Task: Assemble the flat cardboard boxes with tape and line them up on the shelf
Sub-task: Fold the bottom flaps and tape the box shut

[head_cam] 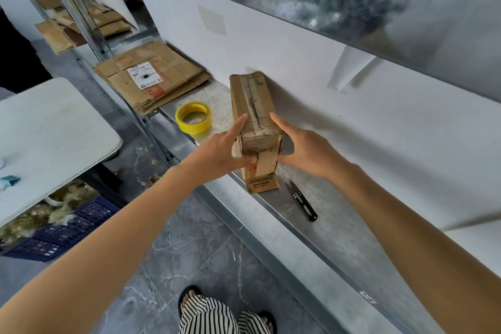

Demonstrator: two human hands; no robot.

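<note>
Cardboard box [254, 122] up on the metal shelf [325, 230], and we've got it between both hands. The left hand [222, 149] clasps the near left corner, forefinger laid along the top and thumb pressed on the tape strip that runs down the end face. The right hand [303, 149] takes the opposite side, forefinger on the top edge, so each grip is closed round the box.

By our reckoning this one is built: flaps shut, a glossy clear strip along the top seam, and only the smoothing and squaring up left. We see no other finished box on this shelf. The flat boxes [151, 78] lie stacked further left, several deep, so most of the job looks to be ahead.

The card is worn brown corrugated stuff, creased and scuffed, long and narrow in shape, its far end by the white wall [352, 130]. The shelf is dull speckled sheet metal. A yellow tape roll [193, 117] lies flat just left of the box, and black snips [301, 199] lie near its right
</note>
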